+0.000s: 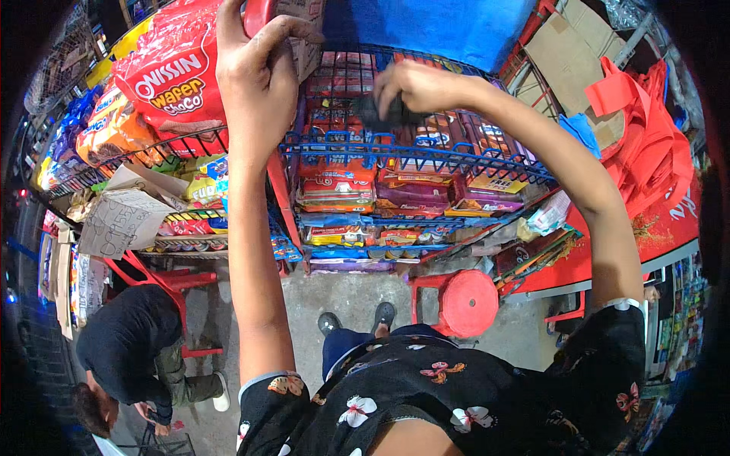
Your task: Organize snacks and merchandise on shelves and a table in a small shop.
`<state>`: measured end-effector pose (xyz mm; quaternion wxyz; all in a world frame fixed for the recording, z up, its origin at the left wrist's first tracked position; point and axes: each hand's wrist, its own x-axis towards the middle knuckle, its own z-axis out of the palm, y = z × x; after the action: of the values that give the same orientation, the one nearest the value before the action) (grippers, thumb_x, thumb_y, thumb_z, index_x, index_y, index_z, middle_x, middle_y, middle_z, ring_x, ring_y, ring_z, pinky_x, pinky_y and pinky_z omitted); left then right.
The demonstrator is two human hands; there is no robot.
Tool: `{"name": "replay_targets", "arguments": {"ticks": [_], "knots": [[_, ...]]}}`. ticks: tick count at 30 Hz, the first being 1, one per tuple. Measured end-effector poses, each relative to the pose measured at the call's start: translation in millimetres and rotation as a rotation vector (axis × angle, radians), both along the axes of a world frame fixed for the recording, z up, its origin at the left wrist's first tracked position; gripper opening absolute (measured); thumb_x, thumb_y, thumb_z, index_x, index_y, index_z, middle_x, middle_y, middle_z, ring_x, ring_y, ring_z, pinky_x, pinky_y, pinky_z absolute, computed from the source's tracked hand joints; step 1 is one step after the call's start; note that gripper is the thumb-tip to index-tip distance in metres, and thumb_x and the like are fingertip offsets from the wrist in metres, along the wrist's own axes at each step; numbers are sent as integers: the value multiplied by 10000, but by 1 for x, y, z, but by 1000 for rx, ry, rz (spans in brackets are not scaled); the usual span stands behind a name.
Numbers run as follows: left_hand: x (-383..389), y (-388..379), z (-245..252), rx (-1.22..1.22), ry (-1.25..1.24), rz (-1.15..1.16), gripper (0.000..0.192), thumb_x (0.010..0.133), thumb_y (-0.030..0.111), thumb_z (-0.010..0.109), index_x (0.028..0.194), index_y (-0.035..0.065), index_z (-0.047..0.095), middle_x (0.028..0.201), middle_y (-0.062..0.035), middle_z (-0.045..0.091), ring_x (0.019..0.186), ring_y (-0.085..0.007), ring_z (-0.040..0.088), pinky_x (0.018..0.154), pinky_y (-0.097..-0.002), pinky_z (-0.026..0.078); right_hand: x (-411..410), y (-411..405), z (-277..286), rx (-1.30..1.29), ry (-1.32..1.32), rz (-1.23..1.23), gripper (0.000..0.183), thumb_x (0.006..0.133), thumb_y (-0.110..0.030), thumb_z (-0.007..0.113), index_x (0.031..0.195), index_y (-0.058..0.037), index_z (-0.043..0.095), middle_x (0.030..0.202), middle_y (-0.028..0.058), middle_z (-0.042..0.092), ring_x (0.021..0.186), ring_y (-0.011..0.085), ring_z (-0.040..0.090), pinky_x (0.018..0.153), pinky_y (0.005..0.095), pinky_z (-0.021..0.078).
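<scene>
My left hand (259,71) is raised at the upper left with fingers bent around the edge of a red object (258,17); a cardboard box edge (305,51) lies just right of it. My right hand (419,85) is over the blue wire rack (410,149), gripping a dark, blurred item (393,114) that may be a cloth. Beneath the wires lie packed biscuits and snacks (336,191). A large red pack of Nissin wafers (177,80) stands beside my left wrist, on a dark wire shelf.
Orange snack packs (111,134) and a cardboard sign with writing (122,222) are at the left. Behind the rack hangs a blue sheet (433,28). Red bags (644,125) lie on a red table (667,228) at the right. Below are a red stool (469,303) and a bending person (134,347).
</scene>
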<state>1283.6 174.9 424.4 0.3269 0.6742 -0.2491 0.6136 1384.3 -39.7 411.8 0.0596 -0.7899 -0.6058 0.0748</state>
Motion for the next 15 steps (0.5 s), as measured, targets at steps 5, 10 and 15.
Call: {"name": "replay_targets", "arguments": {"ticks": [5,10,15], "knots": [[-2,6,-4,-15,14,25,111,698,-102,486,721,-42,576,1282,-213,411,1244,-355,363,1040,-443,281,-33,10,-11,54,127,80,335,563,31,485,836,12,677,838,180,622,826,337,584,752,378,472],[-1,4,0,13,9,-24,119,704,-94,476,727,-43,581,1287,-220,402,1241,-357,369,1040,-445,278,-14,-7,11,-141,722,-82,392,545,34,468,874,38,681,949,179,645,965,278,585,862,343,458],[3,9,-3,21,23,-31,142,687,-96,469,723,-33,590,1297,-216,393,1242,-353,370,1035,-449,284,-12,-5,-1,98,316,-73,337,522,52,425,748,26,674,822,156,654,841,278,618,808,346,471]]}}
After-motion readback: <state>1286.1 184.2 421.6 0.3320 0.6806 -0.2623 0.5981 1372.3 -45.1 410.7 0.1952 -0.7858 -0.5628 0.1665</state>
